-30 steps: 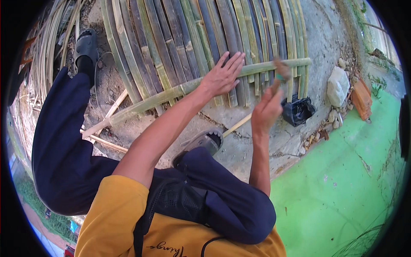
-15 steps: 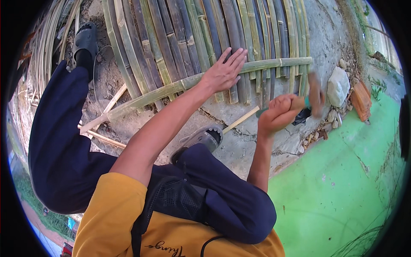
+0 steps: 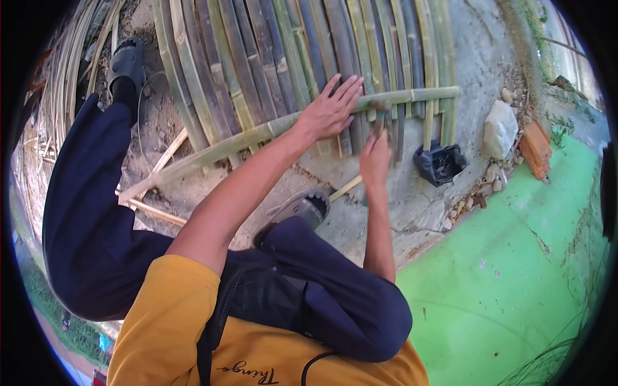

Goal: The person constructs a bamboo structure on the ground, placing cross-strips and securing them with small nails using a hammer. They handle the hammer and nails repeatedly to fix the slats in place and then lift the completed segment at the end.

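Observation:
Several bamboo slats [image 3: 238,64] lie side by side on the ground, and a long bamboo crosspiece [image 3: 215,152] runs over them near their lower ends. My left hand [image 3: 328,114] rests flat on the crosspiece and slats, its fingers stretched out and apart. Just to its right, my right hand [image 3: 375,161] is wrapped round the handle of a hammer [image 3: 380,109]. The hammer's head is over the crosspiece, blurred by motion; whether it touches the bamboo or a nail there I cannot tell.
A black plastic bag [image 3: 440,163] sits open right of my right hand. Beyond it are a white stone [image 3: 500,130], an orange brick [image 3: 535,149] and rubble along a green surface [image 3: 489,276]. My sandalled foot [image 3: 302,209] is close below the slats; thin bamboo strips [image 3: 161,161] lie left.
My right hand has swung the hammer left and down from the right side onto the crosspiece area. The black bag has come into fuller view. My left hand stays on the bamboo.

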